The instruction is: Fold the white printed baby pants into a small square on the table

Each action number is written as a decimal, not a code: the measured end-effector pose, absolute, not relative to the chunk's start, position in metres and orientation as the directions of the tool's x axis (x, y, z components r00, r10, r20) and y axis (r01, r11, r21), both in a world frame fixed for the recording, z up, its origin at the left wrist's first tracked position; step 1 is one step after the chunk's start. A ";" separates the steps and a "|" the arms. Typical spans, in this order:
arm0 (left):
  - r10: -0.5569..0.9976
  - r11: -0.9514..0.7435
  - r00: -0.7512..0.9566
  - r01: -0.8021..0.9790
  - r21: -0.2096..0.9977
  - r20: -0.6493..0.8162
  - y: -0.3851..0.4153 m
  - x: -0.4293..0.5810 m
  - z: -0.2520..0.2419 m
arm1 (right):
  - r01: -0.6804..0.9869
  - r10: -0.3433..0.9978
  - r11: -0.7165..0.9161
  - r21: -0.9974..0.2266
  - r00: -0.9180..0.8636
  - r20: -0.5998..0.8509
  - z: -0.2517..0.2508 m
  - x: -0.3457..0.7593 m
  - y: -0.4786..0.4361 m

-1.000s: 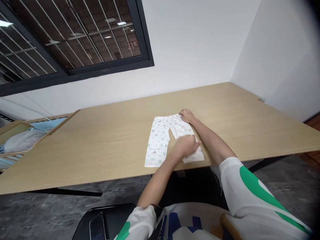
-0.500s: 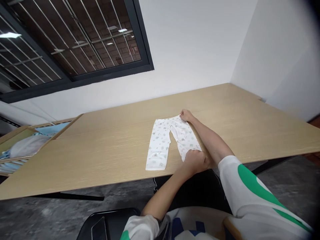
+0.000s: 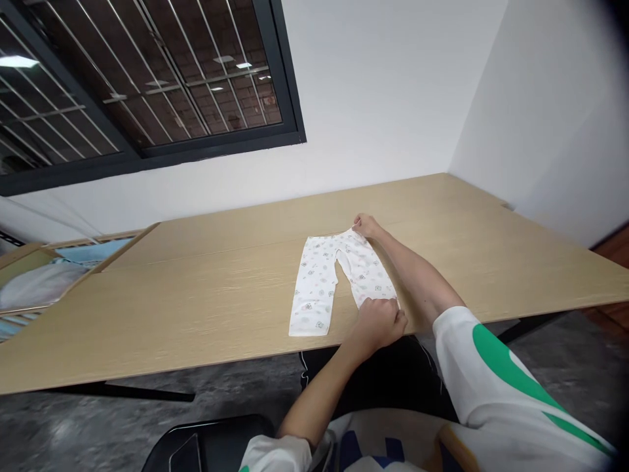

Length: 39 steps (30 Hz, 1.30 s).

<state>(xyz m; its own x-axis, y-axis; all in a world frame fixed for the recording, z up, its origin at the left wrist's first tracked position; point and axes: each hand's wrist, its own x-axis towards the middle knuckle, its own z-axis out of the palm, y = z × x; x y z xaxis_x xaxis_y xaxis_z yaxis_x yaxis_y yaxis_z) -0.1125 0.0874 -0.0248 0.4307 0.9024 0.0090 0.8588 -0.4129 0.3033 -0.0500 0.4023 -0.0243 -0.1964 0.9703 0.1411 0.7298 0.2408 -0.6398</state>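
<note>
A small pair of white baby trousers (image 3: pixel 328 275) with a faint print lies flat on the wooden table (image 3: pixel 196 288), waist away from me, legs toward me. My left hand (image 3: pixel 381 322) is closed in a pinch on the hem of the right leg at the table's near edge. My right hand (image 3: pixel 366 226) is closed on the waistband's right corner at the far end.
A wooden crib or tray with pale bedding (image 3: pixel 44 282) stands off the table's left end. A dark barred window (image 3: pixel 137 78) fills the wall behind. White walls meet at the right corner. A black chair (image 3: pixel 206 442) is below me.
My left hand slid down the right trouser leg from its middle to the hem and closed on it. My right hand stayed at the waistband.
</note>
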 end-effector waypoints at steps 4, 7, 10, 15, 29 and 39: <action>0.936 -0.334 0.340 0.783 0.524 0.089 0.073 -0.136 -0.014 | 0.704 0.962 0.272 -0.657 -0.202 0.182 -0.005 -0.061 0.399; 0.968 -0.240 0.222 0.674 0.698 0.117 0.060 -0.157 -0.008 | 0.685 0.958 0.288 -0.669 -0.200 0.207 0.008 -0.078 0.398; 0.984 -0.180 0.123 0.628 0.757 0.133 0.048 -0.180 -0.005 | 0.674 0.955 0.295 -0.678 -0.191 0.225 0.016 -0.100 0.396; 0.990 -0.076 -0.039 0.674 0.735 0.138 0.022 -0.224 -0.008 | 0.658 0.957 0.288 -0.696 -0.176 0.230 0.013 -0.147 0.391; 0.927 0.288 -0.320 0.941 0.177 0.196 -0.009 -0.287 -0.036 | 0.646 0.953 0.295 -0.704 -0.256 0.164 -0.034 -0.235 0.356; 0.879 0.141 -0.163 0.987 0.082 0.448 -0.028 -0.251 -0.043 | 0.402 0.640 0.736 -0.544 -0.675 0.367 -0.018 -0.217 0.266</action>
<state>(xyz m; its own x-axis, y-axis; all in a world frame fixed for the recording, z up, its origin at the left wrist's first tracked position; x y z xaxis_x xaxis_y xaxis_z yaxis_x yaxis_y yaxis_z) -0.2510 -0.0283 -0.0432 -0.1635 0.8787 0.4484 0.9865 0.1414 0.0824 -0.2175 0.2659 -0.0181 -0.6754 0.6397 0.3668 0.4021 0.7365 -0.5440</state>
